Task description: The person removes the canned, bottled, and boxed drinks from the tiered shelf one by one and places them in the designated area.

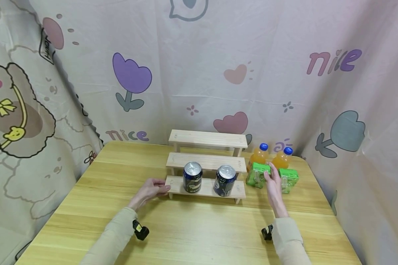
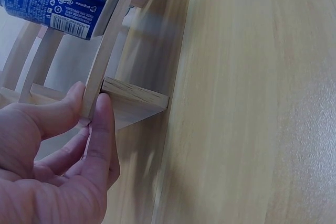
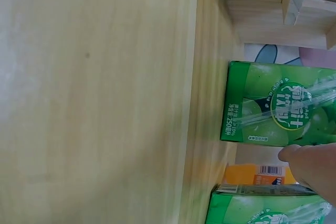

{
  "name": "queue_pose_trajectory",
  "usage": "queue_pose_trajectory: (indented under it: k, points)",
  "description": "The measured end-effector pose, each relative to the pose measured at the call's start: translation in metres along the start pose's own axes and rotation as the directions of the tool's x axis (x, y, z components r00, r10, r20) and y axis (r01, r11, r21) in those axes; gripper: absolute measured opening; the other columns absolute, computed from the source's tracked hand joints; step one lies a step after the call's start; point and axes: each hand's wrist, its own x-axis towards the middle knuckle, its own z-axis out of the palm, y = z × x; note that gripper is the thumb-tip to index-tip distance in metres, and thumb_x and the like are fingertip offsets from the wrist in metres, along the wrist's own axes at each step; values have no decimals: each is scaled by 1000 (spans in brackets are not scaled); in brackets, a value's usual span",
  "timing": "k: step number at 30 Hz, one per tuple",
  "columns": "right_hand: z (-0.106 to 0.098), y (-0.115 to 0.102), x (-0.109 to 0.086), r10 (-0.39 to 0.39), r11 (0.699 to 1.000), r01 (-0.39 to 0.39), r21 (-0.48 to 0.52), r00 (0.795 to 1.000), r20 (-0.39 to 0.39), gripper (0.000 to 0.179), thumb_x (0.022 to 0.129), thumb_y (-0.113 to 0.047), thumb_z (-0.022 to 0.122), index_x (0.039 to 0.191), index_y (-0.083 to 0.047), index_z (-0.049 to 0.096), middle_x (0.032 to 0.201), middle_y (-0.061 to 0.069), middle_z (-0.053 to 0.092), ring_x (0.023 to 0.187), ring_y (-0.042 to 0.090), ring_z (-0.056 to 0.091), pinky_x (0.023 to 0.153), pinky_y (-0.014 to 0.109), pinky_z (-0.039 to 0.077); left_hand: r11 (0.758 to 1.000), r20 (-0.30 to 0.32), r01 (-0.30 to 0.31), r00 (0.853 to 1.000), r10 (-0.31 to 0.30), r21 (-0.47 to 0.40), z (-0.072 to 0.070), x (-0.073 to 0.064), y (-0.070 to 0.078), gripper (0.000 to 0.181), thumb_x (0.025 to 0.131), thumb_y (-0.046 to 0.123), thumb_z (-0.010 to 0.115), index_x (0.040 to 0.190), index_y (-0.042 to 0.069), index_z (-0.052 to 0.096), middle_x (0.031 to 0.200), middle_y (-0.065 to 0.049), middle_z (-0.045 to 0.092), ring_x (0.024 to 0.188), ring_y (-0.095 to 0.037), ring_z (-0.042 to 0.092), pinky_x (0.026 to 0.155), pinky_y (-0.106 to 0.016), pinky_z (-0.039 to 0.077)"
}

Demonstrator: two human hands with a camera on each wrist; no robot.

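A three-tier wooden stand [image 1: 205,162] bears two dark blue soda cans [image 1: 192,177] on its lowest shelf. My left hand [image 1: 151,190] pinches the left end of that lowest shelf; in the left wrist view its thumb [image 2: 74,98] lies on one face and fingers on the other. My right hand [image 1: 274,186] is at the right side of a green juice box [image 1: 256,176], with fingers extended upward. In the right wrist view the thumb [image 3: 310,163] overlaps this box's edge, while the other fingers are hidden. A second green juice box [image 1: 288,180] stands just right of the hand.
Two orange juice bottles [image 1: 259,154] with blue caps stand behind the green boxes, right of the stand. A patterned curtain [image 1: 199,66] hangs behind the wooden table [image 1: 199,228]. Both wrists wear small black cameras [image 1: 140,230].
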Motion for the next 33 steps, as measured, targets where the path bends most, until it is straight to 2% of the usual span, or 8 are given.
queue_pose_trajectory:
  k: [5,9,14,18,23,27,33]
  points:
    - [0,1,1,3,1000,-3,-10,1000,-2,56,109,-7,32,161,-5,11,171,10,2,158,27,-5,133,47,-1,1000,1,3,1000,-3,7,0,0,1,55,93,-4,65,135,-26,37,102,-16,67,80,-9,68,81,-24,65]
    - [2,-1,-2,-8,999,7,-42,999,-32,56,108,-7,33,160,-4,14,171,12,2,159,30,-1,133,49,3,1000,-2,9,1000,-9,16,0,0,0,55,93,-4,65,136,-26,37,103,-17,68,79,-10,68,81,-23,65]
    - [7,-2,-8,-65,992,57,-109,995,-74,57,108,-6,36,160,-1,14,170,16,6,158,32,4,133,49,8,1000,-4,12,1000,-12,17,1,0,1,54,93,-4,65,135,-26,39,101,-16,68,78,-10,68,79,-23,65]
    - [11,-4,-14,-127,984,116,-134,989,-75,62,107,-10,43,160,-2,12,170,17,5,158,34,2,133,52,5,1000,-5,10,1000,-10,19,1,0,1,55,93,-4,66,135,-26,39,101,-16,68,78,-10,67,79,-23,65]
    - [17,-11,-23,-194,965,182,-188,980,-46,63,106,-22,50,159,-5,20,171,10,4,159,29,-10,130,62,-4,1000,3,2,1000,-2,2,0,1,-1,54,94,-4,64,135,-27,38,99,-13,68,79,-9,68,79,-22,65]
    - [24,-15,-29,-258,942,240,-236,965,-48,63,103,-24,56,157,-8,28,171,8,10,158,26,-14,125,70,-8,1000,7,2,1000,-2,2,0,1,0,54,94,-4,64,135,-26,38,100,-14,68,79,-9,68,79,-23,65]
    - [34,-22,-35,-366,895,336,-294,930,-49,67,95,-17,65,154,-8,33,169,8,17,159,31,-9,121,76,-9,1000,-2,9,1000,-9,8,0,1,1,55,93,-3,65,135,-26,39,102,-17,68,79,-9,68,80,-23,65]
